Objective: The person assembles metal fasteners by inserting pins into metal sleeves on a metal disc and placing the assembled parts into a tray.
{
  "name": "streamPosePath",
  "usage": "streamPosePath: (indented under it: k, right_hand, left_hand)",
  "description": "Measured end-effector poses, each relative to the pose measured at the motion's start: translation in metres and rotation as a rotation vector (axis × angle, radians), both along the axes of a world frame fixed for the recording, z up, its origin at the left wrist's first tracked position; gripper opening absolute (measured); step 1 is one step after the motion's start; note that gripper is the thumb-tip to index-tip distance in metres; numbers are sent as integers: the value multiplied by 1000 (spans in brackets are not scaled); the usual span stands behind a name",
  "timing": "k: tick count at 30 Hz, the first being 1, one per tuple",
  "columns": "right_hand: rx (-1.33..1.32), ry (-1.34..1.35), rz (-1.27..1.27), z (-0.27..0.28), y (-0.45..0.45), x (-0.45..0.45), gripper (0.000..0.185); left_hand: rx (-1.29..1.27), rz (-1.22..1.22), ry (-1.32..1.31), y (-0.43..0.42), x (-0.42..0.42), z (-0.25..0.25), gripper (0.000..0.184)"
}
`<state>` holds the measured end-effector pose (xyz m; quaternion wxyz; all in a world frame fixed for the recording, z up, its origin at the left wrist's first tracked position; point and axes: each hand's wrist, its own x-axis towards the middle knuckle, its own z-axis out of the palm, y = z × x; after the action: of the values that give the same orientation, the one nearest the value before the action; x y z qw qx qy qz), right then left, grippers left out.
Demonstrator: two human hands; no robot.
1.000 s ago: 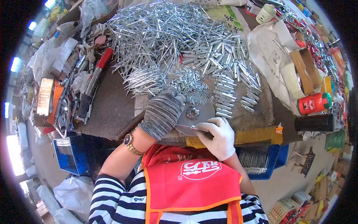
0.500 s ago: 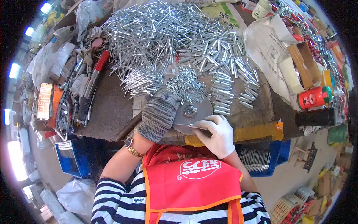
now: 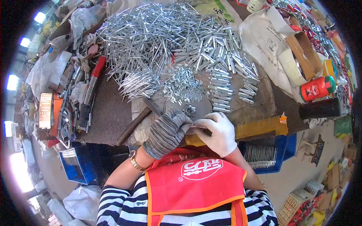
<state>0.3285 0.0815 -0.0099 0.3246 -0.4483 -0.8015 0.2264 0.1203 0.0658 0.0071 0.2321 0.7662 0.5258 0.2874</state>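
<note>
My left hand (image 3: 169, 129), in a grey striped knit glove, is closed in a pinch against the fingertips of my right hand. What its fingers hold is too small to make out. My right hand (image 3: 218, 132), in a white glove, pinches a thin rod (image 3: 197, 127) whose tip meets the left fingers. Just beyond them a small nut-shaped metal piece (image 3: 189, 110) sits on a round grey plate (image 3: 205, 106). Behind lies a heap of small metal pins (image 3: 183, 83). A hammer (image 3: 135, 124) with a wooden handle rests left of my left hand.
Large heaps of metal rods (image 3: 143, 37) and metal sleeves (image 3: 220, 84) cover the back of the bench. A red can (image 3: 316, 89) and an open cardboard box (image 3: 301, 52) stand right. A phone (image 3: 45, 111) and tools are left. Blue bins (image 3: 77, 165) sit below the bench edge.
My left hand has drawn back from the small pins towards me and met my right hand, uncovering the hammer head. My right hand stays nearly in place, still pinching the rod.
</note>
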Motion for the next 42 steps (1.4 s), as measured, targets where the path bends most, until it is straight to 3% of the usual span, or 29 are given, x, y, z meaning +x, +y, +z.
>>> streamPosePath:
  k: [31,34,36,37,39,42]
  right_hand:
    - [-7,-8,-8,-3,-1,0,22]
    - [29,0,-8,-2,-1,-1,22]
    - [27,-2,2,-4,-1,0,23]
    - [27,-4,19,-5,-1,-1,24]
    - [64,-25,35,-4,-2,-2,25]
    - [134,-70,67,-3,-2,-2,27]
  left_hand:
    - [205,-178,385,0,-5,12,20]
    - [78,-90,310,-4,-15,23,28]
    - [233,200,298,-18,-38,20,37]
    - [232,200,297,-20,-51,14,37]
    - [367,384,408,-25,-79,-1,44]
    - [237,484,498,-39,-96,-8,44]
